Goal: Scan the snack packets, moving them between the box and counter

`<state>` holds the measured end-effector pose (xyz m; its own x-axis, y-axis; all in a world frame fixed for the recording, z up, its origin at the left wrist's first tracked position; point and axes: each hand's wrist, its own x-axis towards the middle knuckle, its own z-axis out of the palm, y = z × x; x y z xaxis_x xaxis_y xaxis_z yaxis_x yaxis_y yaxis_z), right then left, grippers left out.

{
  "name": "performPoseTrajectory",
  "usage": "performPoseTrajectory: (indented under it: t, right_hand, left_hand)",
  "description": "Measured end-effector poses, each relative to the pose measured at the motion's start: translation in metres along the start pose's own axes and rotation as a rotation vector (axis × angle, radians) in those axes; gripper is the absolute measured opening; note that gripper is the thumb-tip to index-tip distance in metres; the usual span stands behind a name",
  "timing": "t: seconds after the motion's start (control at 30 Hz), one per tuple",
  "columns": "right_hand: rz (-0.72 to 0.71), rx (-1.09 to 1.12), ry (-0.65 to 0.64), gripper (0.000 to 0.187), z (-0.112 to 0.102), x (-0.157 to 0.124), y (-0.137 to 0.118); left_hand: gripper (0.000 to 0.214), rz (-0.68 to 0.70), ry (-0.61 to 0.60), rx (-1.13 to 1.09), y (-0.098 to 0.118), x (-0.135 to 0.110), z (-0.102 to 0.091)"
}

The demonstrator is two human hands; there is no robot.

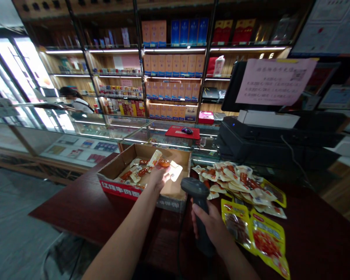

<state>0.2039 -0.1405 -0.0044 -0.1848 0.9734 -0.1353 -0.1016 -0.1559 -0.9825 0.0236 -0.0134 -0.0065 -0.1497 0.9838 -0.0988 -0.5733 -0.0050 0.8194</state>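
My right hand (208, 225) grips the black handheld barcode scanner (200, 210) by its handle, with the scanner head tilted toward the box. My left hand (158, 177) reaches over an open cardboard box (144, 153) and pinches a small foil snack packet (170, 169), which shines brightly in the light. Many similar packets (137, 171) lie inside the box. A loose heap of small packets (233, 181) sits to the right of the scanner. Two larger yellow snack bags (266, 241) lie below that heap, near my right hand.
The box and packets rest on a dark red counter (76, 210). Behind it stand a glass display case (76, 146), a red mat with a computer mouse (183, 132), and a black till with a screen (268, 136). Goods fill the shelves, and a person stands far left.
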Motion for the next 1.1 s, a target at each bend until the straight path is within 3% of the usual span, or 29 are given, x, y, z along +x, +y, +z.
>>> performPoseTrajectory:
  t: [0.17, 0.3, 0.43, 0.67, 0.77, 0.87, 1.0, 1.1]
  right_hand:
    - [-0.018, 0.010, 0.048, 0.035, -0.004, -0.003, -0.004]
    - [-0.036, 0.033, 0.117, 0.038, -0.022, -0.007, -0.007]
    - [-0.092, 0.055, 0.228, 0.039, -0.050, -0.014, -0.009]
    - [-0.151, 0.194, 0.395, 0.046, -0.104, -0.036, -0.020]
    - [-0.143, 0.204, 0.442, 0.042, -0.121, -0.046, -0.024]
    - [-0.138, 0.207, 0.484, 0.042, -0.132, -0.055, -0.027]
    - [-0.149, 0.198, 0.527, 0.043, -0.138, -0.063, -0.029]
    - [-0.142, 0.189, 0.525, 0.042, -0.139, -0.065, -0.031]
  left_hand:
    - [0.035, 0.007, -0.018, -0.010, 0.003, -0.004, 0.004]
    - [0.028, -0.033, -0.004, 0.035, 0.000, -0.011, 0.023]
    - [0.026, -0.094, -0.094, 0.127, -0.012, -0.017, 0.063]
    - [0.026, -0.104, -0.298, 0.241, -0.054, -0.009, 0.158]
    - [0.023, -0.038, -0.353, 0.391, -0.075, -0.001, 0.191]
    - [0.018, 0.114, -0.309, 0.701, -0.093, 0.007, 0.212]
    - [0.014, 0.306, -0.287, 1.142, -0.105, 0.014, 0.220]
    - [0.014, 0.358, -0.258, 1.179, -0.106, 0.015, 0.219]
